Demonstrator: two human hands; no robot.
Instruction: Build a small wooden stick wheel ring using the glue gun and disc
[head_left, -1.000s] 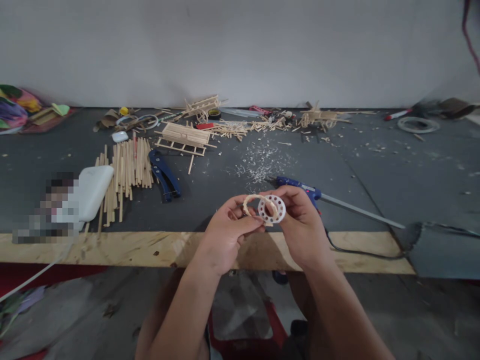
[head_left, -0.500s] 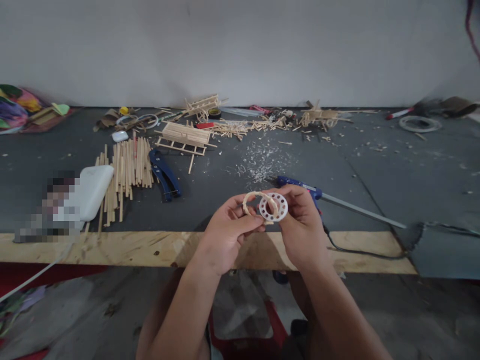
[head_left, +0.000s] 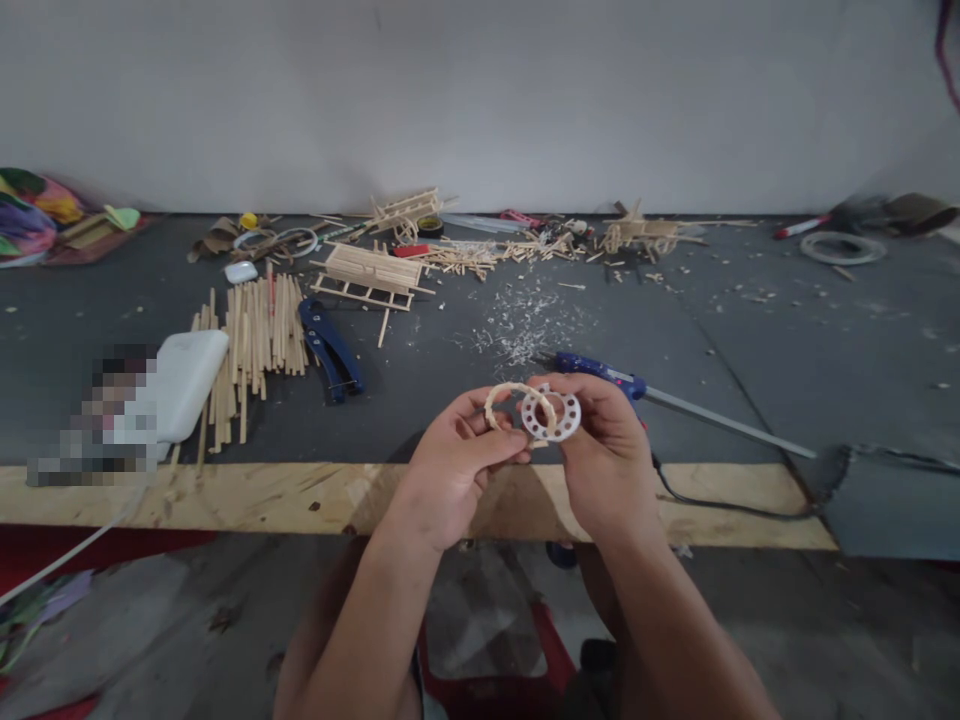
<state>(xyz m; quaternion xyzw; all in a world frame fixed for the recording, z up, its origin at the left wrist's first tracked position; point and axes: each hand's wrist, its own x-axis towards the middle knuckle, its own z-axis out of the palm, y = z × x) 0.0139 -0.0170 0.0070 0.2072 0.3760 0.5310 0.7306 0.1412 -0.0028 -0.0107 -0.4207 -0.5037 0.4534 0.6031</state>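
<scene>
Between thumb and fingers, my left hand pinches a thin, rough-edged wooden ring. My right hand grips a white disc with a ring of round holes and a large central opening. The two pieces overlap in view, close together above the table's front edge; I cannot tell whether they touch. Just behind my right hand lies a blue glue gun with a long pale glue stick sticking out of its back.
On the dark tabletop, a bundle of wooden sticks lies left beside a blue cutter tool and a white power bank. Small wooden models stand farther back. White scraps lie mid-table. A black cord crosses the wooden edge.
The white disc has shifted slightly right and turned a little in my right hand. My left hand and the wooden ring are nearly still.
</scene>
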